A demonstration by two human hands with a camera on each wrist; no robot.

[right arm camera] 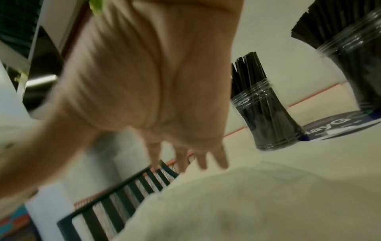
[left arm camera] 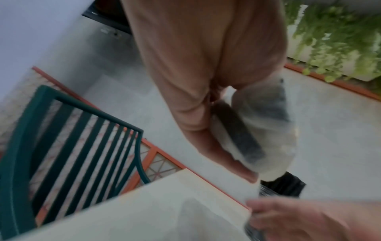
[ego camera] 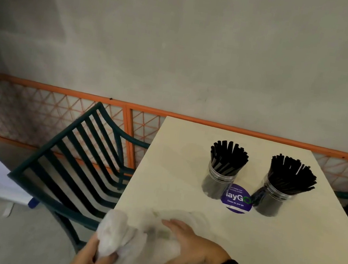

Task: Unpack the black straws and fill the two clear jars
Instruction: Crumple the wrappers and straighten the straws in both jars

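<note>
Two clear jars stand at the back right of the cream table (ego camera: 286, 248), the left jar (ego camera: 217, 182) and the right jar (ego camera: 270, 201), each packed with black straws (ego camera: 229, 155). My left hand (ego camera: 104, 254) grips a crumpled clear plastic wrapper (ego camera: 114, 231) at the table's near left corner. The left wrist view shows that wrapper (left arm camera: 272, 130) bunched against the fingers (left arm camera: 237, 164). My right hand (ego camera: 175, 244) lies flat with straight fingers on the thin plastic spread over the table. In the right wrist view the fingers (right arm camera: 206, 159) stretch out over the plastic (right arm camera: 247, 203), with both jars (right arm camera: 268, 114) beyond.
A purple round sticker (ego camera: 236, 200) lies on the table between the jars. A dark green slatted chair (ego camera: 74, 162) stands close at the table's left edge. An orange-framed lattice rail (ego camera: 124, 125) runs along the wall behind. Green plants (left arm camera: 340, 40) hang farther off.
</note>
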